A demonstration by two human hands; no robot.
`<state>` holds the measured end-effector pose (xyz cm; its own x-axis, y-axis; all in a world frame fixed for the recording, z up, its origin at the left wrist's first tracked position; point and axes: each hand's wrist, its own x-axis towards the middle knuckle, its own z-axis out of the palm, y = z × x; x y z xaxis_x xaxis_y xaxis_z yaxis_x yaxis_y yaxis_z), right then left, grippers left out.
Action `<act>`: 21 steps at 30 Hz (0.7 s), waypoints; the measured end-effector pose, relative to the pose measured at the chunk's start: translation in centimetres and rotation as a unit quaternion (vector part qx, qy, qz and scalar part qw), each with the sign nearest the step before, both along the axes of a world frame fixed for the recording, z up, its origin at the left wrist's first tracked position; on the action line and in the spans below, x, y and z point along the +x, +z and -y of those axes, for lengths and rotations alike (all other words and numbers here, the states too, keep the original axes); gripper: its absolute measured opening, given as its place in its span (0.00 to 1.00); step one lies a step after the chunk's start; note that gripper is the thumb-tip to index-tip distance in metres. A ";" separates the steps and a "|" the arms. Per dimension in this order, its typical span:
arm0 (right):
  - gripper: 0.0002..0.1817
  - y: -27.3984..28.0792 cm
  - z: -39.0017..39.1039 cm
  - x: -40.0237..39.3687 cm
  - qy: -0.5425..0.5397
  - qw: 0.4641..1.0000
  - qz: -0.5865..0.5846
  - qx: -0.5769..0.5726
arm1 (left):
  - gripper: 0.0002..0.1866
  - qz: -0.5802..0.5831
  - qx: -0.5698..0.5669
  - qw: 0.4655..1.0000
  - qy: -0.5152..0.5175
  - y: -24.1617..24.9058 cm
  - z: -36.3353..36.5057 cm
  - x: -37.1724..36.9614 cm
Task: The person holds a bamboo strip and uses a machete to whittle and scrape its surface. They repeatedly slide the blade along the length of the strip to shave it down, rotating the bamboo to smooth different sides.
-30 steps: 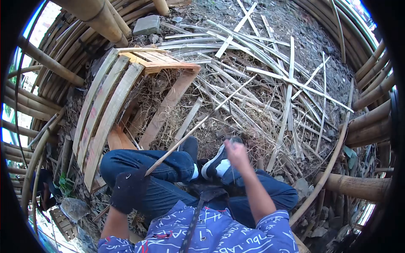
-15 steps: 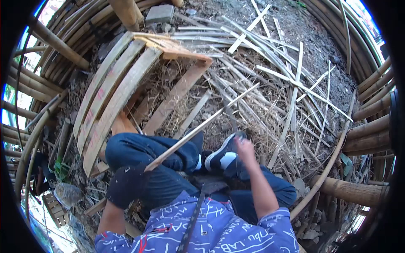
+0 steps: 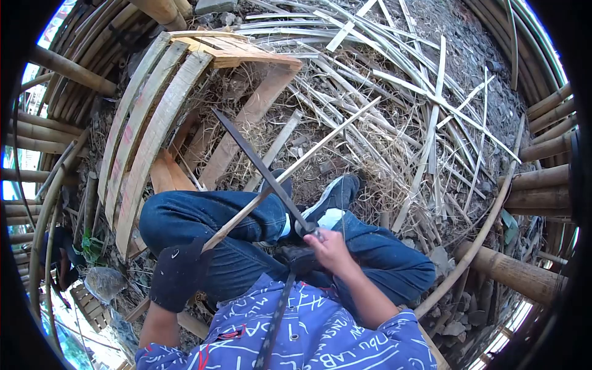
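A dark glove covers my left hand (image 3: 180,274), which is closed around the lower end of a long bamboo strip (image 3: 330,137). The strip slants up and to the right over my bent legs. Bare, my right hand (image 3: 333,250) grips the handle of a long knife (image 3: 250,154) in front of my lap. Its dark, straight blade points up and to the left, crossing the strip near the middle of the view. Under both lie my jeans (image 3: 206,213) and a dark shoe (image 3: 342,191).
A slatted wooden crate (image 3: 163,105) lies tipped at the left. Split bamboo strips (image 3: 425,105) are strewn over the ground ahead, among dry shavings (image 3: 394,157). Bamboo poles (image 3: 542,185) line both sides, with a thick one (image 3: 518,274) at the right. Another person (image 3: 60,250) is at the far left.
My right hand has come down and left toward my lap. The knife, blurred before, now shows clearly across the strip. My left hand still holds the strip; the view has shifted slightly.
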<state>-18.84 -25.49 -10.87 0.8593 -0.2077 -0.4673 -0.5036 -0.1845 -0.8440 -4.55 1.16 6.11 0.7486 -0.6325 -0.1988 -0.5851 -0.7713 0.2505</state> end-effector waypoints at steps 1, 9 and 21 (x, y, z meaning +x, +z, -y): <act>0.23 -0.4 0.9 0.2 0.001 0.999 -0.025 -0.041 | 0.11 0.006 0.000 1.000 -0.003 -0.2 -0.1 -0.1; 0.33 -10.5 12.1 1.6 -0.240 0.965 -0.095 -0.037 | 0.10 -0.021 0.030 0.999 0.026 0.2 0.6 0.4; 0.25 1.6 -3.2 2.1 -0.018 0.977 -0.029 0.212 | 0.07 0.010 0.064 0.984 -0.165 -0.2 -0.1 2.1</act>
